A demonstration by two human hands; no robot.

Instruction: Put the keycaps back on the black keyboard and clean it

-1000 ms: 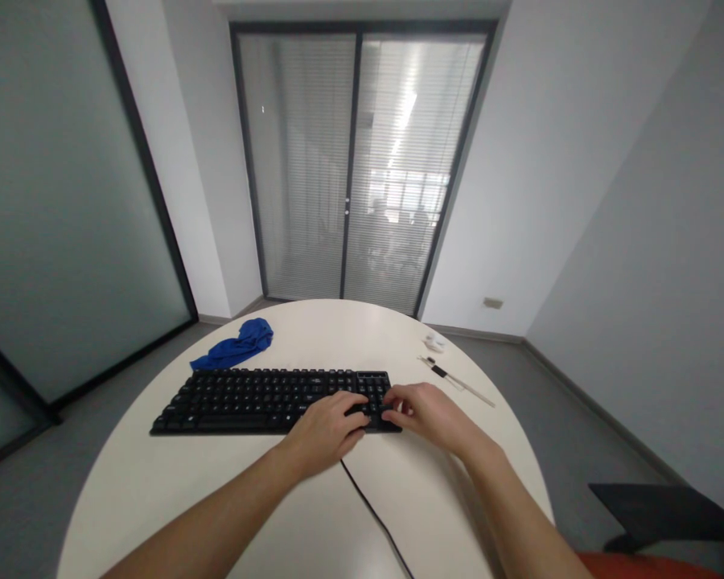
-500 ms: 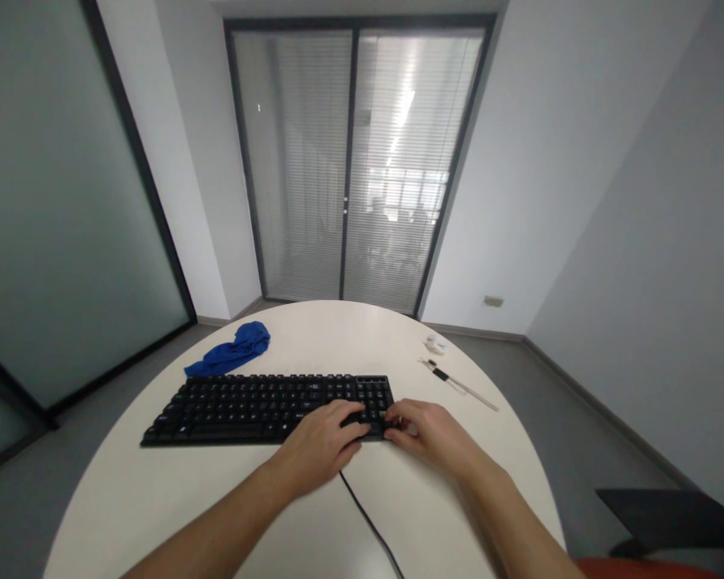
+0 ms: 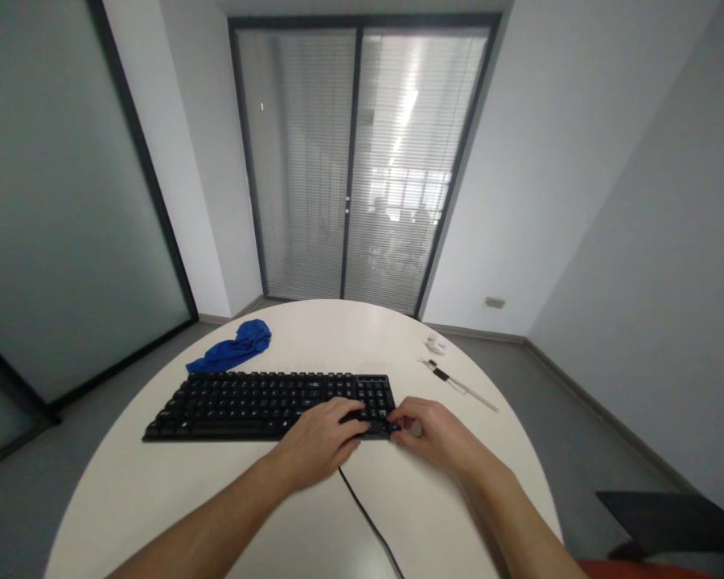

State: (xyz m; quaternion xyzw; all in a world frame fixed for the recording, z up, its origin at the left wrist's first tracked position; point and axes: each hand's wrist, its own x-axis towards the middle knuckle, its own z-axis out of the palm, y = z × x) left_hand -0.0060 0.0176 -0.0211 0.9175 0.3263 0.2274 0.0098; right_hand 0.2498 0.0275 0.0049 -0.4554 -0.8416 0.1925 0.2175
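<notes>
A black keyboard [image 3: 235, 406] with pale key markings lies across the white table, its number pad to the right. My left hand [image 3: 322, 438] rests over the lower right part of the keyboard, fingers stretched apart on and near the number pad. At the keyboard's lower right corner, the thumb and fingertips of my right hand [image 3: 425, 430] pinch a small black piece [image 3: 392, 428]; its kind is too small to make out. A black cable [image 3: 368, 519] runs from beneath my left hand towards the near edge.
A crumpled blue cloth [image 3: 232, 346] lies behind the keyboard at left. To the right are a thin stick-like brush [image 3: 464, 388] with a black band and a small whitish item [image 3: 435, 344]. The round table [image 3: 338, 338] faces glass doors; a dark chair part [image 3: 669, 519] stands at lower right.
My right hand has shifted slightly right and down at the keyboard's corner, and a small black piece shows between its fingertips. My left hand stays nearly in place.
</notes>
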